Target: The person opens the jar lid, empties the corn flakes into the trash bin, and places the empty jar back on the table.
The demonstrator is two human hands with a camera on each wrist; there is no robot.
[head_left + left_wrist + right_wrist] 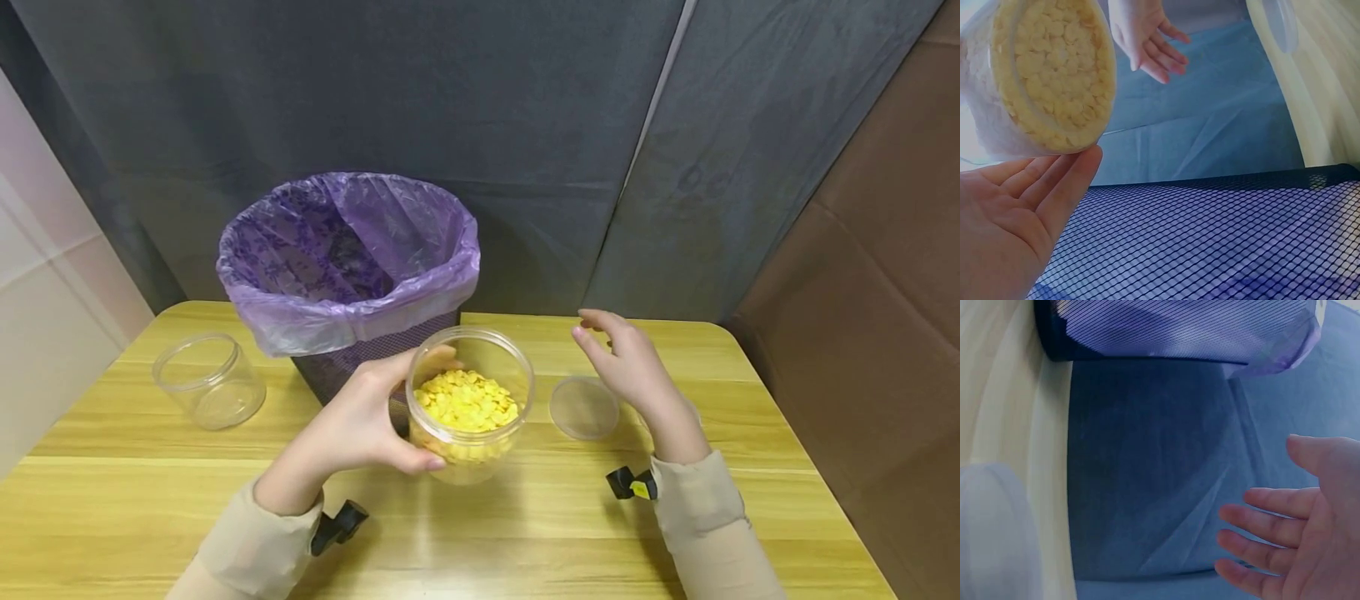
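Tabletop [135, 500], two jars [480, 452], two hands [360, 421]

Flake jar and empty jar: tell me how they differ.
The flake jar contains yellow flakes; the empty jar shows none. The flake jar is held up in the left grip, while the empty jar stands on the wood-grain table. Both are clear, round and open at the top.
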